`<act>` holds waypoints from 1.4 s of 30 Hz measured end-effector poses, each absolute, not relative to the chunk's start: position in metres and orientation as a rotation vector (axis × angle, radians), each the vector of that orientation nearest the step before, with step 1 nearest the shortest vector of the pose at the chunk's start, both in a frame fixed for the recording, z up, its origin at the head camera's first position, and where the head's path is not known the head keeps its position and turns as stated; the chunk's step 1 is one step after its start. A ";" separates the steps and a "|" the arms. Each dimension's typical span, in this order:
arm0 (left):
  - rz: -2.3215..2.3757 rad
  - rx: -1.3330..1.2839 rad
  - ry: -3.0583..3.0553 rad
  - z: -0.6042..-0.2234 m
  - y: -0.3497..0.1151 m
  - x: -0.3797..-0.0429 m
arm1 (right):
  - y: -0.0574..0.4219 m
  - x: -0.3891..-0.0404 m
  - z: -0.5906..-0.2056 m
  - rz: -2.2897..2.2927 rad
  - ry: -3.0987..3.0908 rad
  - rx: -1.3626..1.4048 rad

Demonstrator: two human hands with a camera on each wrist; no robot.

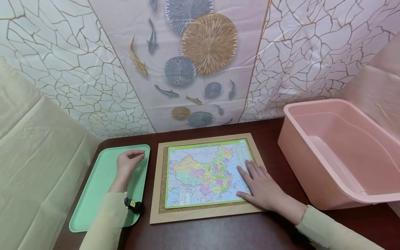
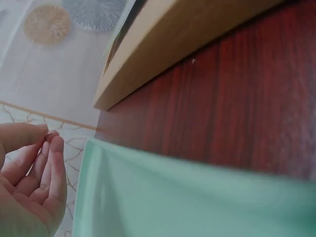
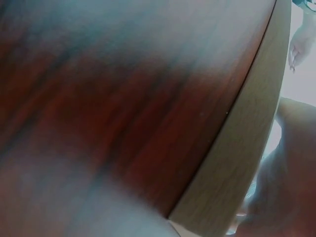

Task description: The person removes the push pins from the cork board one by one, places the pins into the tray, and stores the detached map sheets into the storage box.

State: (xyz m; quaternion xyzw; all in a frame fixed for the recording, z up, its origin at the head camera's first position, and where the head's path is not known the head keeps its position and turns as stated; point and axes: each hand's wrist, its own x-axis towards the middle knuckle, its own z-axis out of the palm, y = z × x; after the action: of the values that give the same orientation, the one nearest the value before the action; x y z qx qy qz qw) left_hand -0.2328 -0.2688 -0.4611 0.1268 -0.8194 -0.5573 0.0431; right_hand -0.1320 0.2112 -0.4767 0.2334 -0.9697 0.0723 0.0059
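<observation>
Dark red-brown wood-grain table (image 1: pixel 215 234), patterned cloth backdrop (image 1: pixel 150 69) behind. Head view: right hand (image 1: pixel 264 187) spread flat across the right side of a green-bordered rectangular map board (image 1: pixel 200 173) inside a pale wooden frame (image 1: pixel 155 194); left hand (image 1: pixel 128 163) above a mint-green rectangular tray (image 1: pixel 103 170), thumb and fingertips together. Judged step: steadying the board; next move calls for light, even pressure. Pink plastic tub (image 1: pixel 297 156) limits room rightward. Left wrist: cannot tell whether anything tiny is pinched. Right wrist: mainly frame and table.
</observation>
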 end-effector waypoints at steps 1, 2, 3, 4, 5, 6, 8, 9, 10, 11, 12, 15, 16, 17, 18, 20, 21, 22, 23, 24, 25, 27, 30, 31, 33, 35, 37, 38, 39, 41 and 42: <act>-1.704 0.396 -2.514 -0.461 -0.270 -0.232 | 0.211 -0.132 -0.477 0.226 -3.038 0.728; -1.697 0.404 -2.528 -0.461 -0.272 -0.231 | 0.211 -0.132 -0.476 0.229 -3.035 0.729; -1.689 0.411 -2.545 -0.461 -0.274 -0.230 | 0.211 -0.132 -0.476 0.233 -3.036 0.728; -1.676 0.420 -2.565 -0.460 -0.276 -0.229 | 0.211 -0.132 -0.476 0.233 -3.034 0.728; -1.661 0.433 -2.586 -0.460 -0.278 -0.228 | 0.211 -0.131 -0.475 0.234 -3.034 0.728; -1.643 0.445 -2.609 -0.460 -0.280 -0.228 | 0.211 -0.131 -0.475 0.232 -3.036 0.727; -1.614 0.472 -2.645 -0.460 -0.284 -0.226 | 0.211 -0.131 -0.475 0.227 -3.038 0.727; -1.594 0.485 -2.665 -0.461 -0.287 -0.225 | 0.211 -0.131 -0.475 0.224 -3.040 0.727; -1.578 0.496 -2.682 -0.461 -0.289 -0.225 | 0.211 -0.131 -0.474 0.219 -3.037 0.728; -1.568 0.509 -2.692 -0.462 -0.291 -0.224 | 0.211 -0.131 -0.474 0.218 -3.039 0.728; -1.561 0.515 -2.701 -0.463 -0.293 -0.223 | 0.211 -0.131 -0.474 0.217 -3.038 0.730; -1.576 0.531 -2.703 -0.465 -0.299 -0.223 | 0.210 -0.131 -0.474 0.221 -3.042 0.727; -1.594 0.531 -2.696 -0.466 -0.300 -0.222 | 0.210 -0.131 -0.474 0.224 -3.042 0.727; -1.605 0.534 -2.692 -0.467 -0.302 -0.222 | 0.210 -0.131 -0.474 0.225 -3.042 0.727; -1.616 0.529 -2.693 -0.468 -0.303 -0.222 | 0.211 -0.131 -0.474 0.226 -3.042 0.727; -1.628 0.532 -2.690 -0.470 -0.306 -0.221 | 0.211 -0.131 -0.474 0.225 -3.041 0.726; -1.622 0.539 -2.691 -0.471 -0.308 -0.221 | 0.211 -0.132 -0.474 0.225 -3.039 0.727; -1.612 0.539 -2.699 -0.471 -0.309 -0.220 | 0.211 -0.132 -0.474 0.226 -3.042 0.726; -1.596 0.543 -2.706 -0.472 -0.309 -0.220 | 0.211 -0.132 -0.474 0.227 -3.041 0.727; -1.581 0.541 -2.714 -0.472 -0.310 -0.219 | 0.211 -0.132 -0.475 0.230 -3.043 0.727; -1.566 0.546 -2.720 -0.473 -0.310 -0.219 | 0.211 -0.131 -0.475 0.231 -3.042 0.728; -1.537 0.547 -2.735 -0.473 -0.311 -0.218 | 0.210 -0.131 -0.475 0.237 -3.045 0.727; -1.508 0.550 -2.751 -0.474 -0.311 -0.217 | 0.210 -0.131 -0.475 0.239 -3.048 0.726; -1.498 0.550 -2.755 -0.474 -0.311 -0.216 | 0.210 -0.131 -0.474 0.239 -3.048 0.725; -1.478 0.546 -2.760 -0.474 -0.311 -0.216 | 0.210 -0.131 -0.474 0.237 -3.052 0.723; -1.456 0.535 -2.768 -0.474 -0.311 -0.216 | 0.209 -0.131 -0.473 0.233 -3.050 0.724; -1.434 0.525 -2.781 -0.475 -0.312 -0.216 | 0.210 -0.131 -0.474 0.231 -3.050 0.723; -1.425 0.521 -2.788 -0.475 -0.312 -0.217 | 0.210 -0.131 -0.474 0.229 -3.051 0.722; -1.417 0.517 -2.794 -0.475 -0.313 -0.217 | 0.210 -0.131 -0.475 0.229 -3.050 0.724; -1.396 0.514 -2.806 -0.475 -0.313 -0.218 | 0.210 -0.132 -0.476 0.228 -3.049 0.725; -1.385 0.510 -2.811 -0.476 -0.313 -0.218 | 0.210 -0.132 -0.476 0.230 -3.047 0.726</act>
State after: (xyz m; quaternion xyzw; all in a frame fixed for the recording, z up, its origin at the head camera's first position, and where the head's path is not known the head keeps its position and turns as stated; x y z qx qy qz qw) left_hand -0.2177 -0.3130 -0.4755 0.1608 -0.8852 -0.4363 -0.0165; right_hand -0.1320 0.2103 -0.4758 0.2313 -0.9701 0.0733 0.0001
